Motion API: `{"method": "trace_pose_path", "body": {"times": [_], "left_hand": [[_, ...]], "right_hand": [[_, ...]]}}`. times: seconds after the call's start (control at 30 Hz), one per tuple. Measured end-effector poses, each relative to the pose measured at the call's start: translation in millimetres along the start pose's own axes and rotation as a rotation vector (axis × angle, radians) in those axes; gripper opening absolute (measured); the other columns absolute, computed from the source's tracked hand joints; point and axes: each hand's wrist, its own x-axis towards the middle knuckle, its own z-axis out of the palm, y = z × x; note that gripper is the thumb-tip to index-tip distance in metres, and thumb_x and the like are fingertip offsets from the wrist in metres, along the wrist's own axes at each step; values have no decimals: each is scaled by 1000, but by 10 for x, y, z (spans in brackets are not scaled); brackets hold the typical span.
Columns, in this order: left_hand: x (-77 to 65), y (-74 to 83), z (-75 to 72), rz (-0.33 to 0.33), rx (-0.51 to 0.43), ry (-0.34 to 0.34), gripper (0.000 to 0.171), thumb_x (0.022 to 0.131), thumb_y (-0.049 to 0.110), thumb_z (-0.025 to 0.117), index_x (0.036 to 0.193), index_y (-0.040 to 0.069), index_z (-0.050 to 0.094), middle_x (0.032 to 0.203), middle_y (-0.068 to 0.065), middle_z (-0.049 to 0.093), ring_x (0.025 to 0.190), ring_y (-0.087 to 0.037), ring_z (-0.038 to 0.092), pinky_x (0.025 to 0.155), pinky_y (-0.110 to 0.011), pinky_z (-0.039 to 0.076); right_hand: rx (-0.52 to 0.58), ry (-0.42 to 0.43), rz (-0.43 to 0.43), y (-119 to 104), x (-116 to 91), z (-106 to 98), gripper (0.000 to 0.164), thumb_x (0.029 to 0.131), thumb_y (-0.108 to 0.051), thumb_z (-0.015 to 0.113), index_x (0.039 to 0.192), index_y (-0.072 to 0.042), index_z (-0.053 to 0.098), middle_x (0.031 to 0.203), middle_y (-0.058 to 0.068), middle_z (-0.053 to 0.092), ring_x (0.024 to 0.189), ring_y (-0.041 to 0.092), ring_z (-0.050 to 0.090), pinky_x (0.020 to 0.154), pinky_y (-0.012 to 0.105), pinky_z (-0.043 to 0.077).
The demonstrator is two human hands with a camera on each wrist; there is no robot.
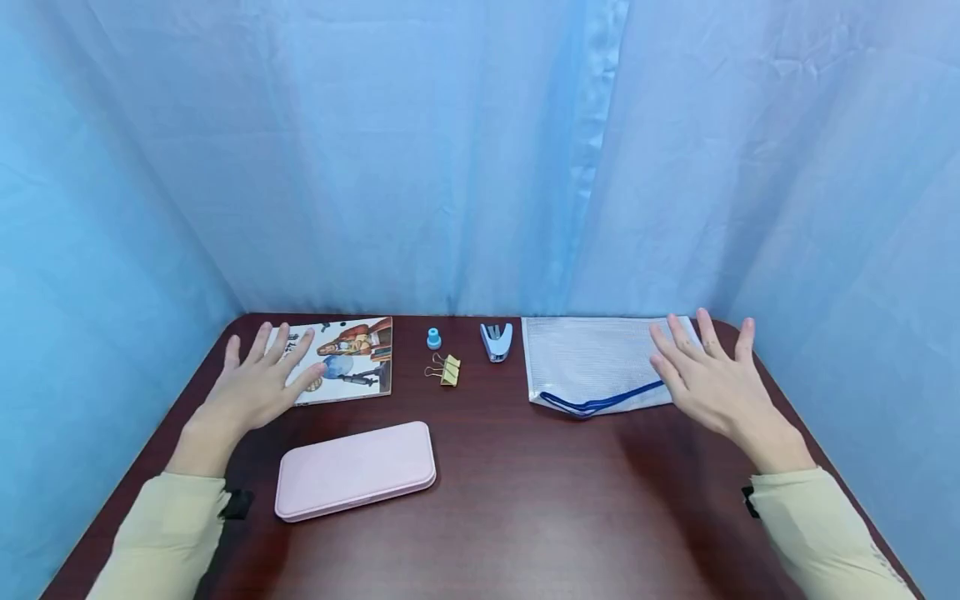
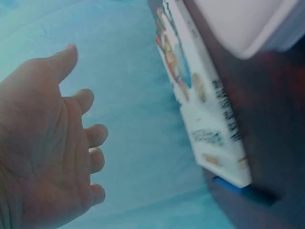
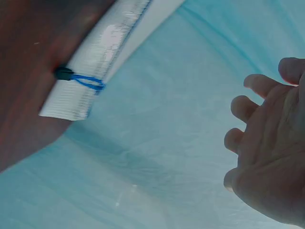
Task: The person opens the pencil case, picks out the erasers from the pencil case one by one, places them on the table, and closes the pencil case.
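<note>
- I have the left hand [image 1: 251,392] towards ten o'clock over the table [image 1: 525,517], fingers splayed and released, grasping nothing.
- The right hand [image 1: 716,387], towards two o'clock, mirrors it: fingers spread, palm empty.
- Nearest my left is the booklet [image 1: 356,358], flat at ten o'clock and partly masked by that hand in the head view; a dark blue item [image 2: 233,186] at its end, in the left wrist view, is too blurred to name.
- Nearest my right is the mesh pouch [image 1: 592,358], flat at two o'clock, its blue cord [image 1: 581,408] along the near edge.
- The pink case [image 1: 356,471] lies at nine, the yellow binder clip [image 1: 450,371] and small blue piece [image 1: 433,338] at eleven, the stapler [image 1: 497,342] at twelve.
- I judge this a ready stance, no grip made.
- The next move, I think, calls for lowering one hand and working fingertips under an edge; the pouch looks limp and could sag.
</note>
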Motion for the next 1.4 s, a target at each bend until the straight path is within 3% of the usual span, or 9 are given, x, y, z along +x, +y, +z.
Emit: {"method": "trace_pose_path", "body": {"times": [0.13, 0.3, 0.47, 0.57, 0.67, 0.8, 1.03, 1.23, 1.4], "left_hand": [[-74, 31, -190, 66, 54, 30, 79, 103, 67, 26, 164, 18, 12, 166, -26, 7, 152, -46, -2, 114, -72, -6], [-207, 89, -291, 248, -9, 67, 79, 102, 63, 43, 165, 26, 14, 166, -21, 16, 153, -40, 9, 118, -68, 9], [-423, 89, 32, 455, -116, 130, 94, 90, 64, 66, 163, 24, 23, 162, -14, 32, 147, -37, 31, 112, -62, 34], [-550, 56, 274, 512, -148, 167, 97, 83, 65, 74, 160, 20, 34, 155, -11, 42, 140, -34, 41, 103, -59, 45], [-634, 34, 458, 512, -173, 174, 99, 77, 68, 77, 156, 21, 42, 149, -4, 47, 134, -24, 45, 96, -51, 52], [-675, 39, 614, 496, -157, 144, 104, 70, 72, 80, 153, 18, 48, 143, 2, 49, 128, -15, 44, 94, -44, 54], [-617, 59, 738, 437, -112, 48, 104, 63, 60, 87, 147, 11, 52, 132, 3, 53, 119, -15, 47, 92, -42, 52], [-532, 89, 736, 464, -162, 11, 100, 61, 52, 89, 146, 11, 54, 126, 8, 52, 112, -11, 47, 87, -35, 52], [-446, 125, 712, 473, -202, -23, 99, 63, 45, 89, 149, 12, 52, 127, 5, 49, 114, -13, 44, 87, -34, 52]], "right_hand": [[8, 72, -52, -161, -1, -118, 61, 109, -46, 34, 162, -15, 26, 166, 18, 20, 153, 42, -2, 108, 66, -27], [129, 160, -134, -520, 12, -151, 61, 109, -44, 40, 161, -14, 28, 166, 17, 17, 153, 40, -3, 116, 66, -14], [273, 169, -231, -975, 15, 37, 61, 108, -42, 44, 160, -14, 31, 167, 13, 15, 153, 38, -1, 119, 66, -1], [239, 199, -287, -1238, 32, 202, 65, 106, -51, 45, 160, -19, 32, 167, 8, 19, 154, 35, 1, 117, 68, -3], [161, 242, -350, -1474, 75, 367, 74, 101, -65, 43, 160, -21, 35, 166, 5, 21, 154, 34, 3, 114, 71, -9], [140, 249, -454, -1755, 158, 524, 82, 95, -73, 44, 158, -21, 40, 165, 5, 24, 154, 34, 7, 115, 72, -4], [240, 20, -579, -2167, 302, 698, 84, 95, -63, 59, 159, -16, 35, 167, 12, 16, 153, 38, 10, 120, 62, 11], [326, -147, -563, -2411, 395, 733, 89, 92, -61, 65, 162, -19, 29, 165, 14, 26, 146, 38, 34, 115, 54, 35], [329, -176, -491, -2534, 451, 701, 93, 85, -63, 72, 160, -22, 34, 157, 11, 42, 136, 29, 50, 104, 47, 49]]}}
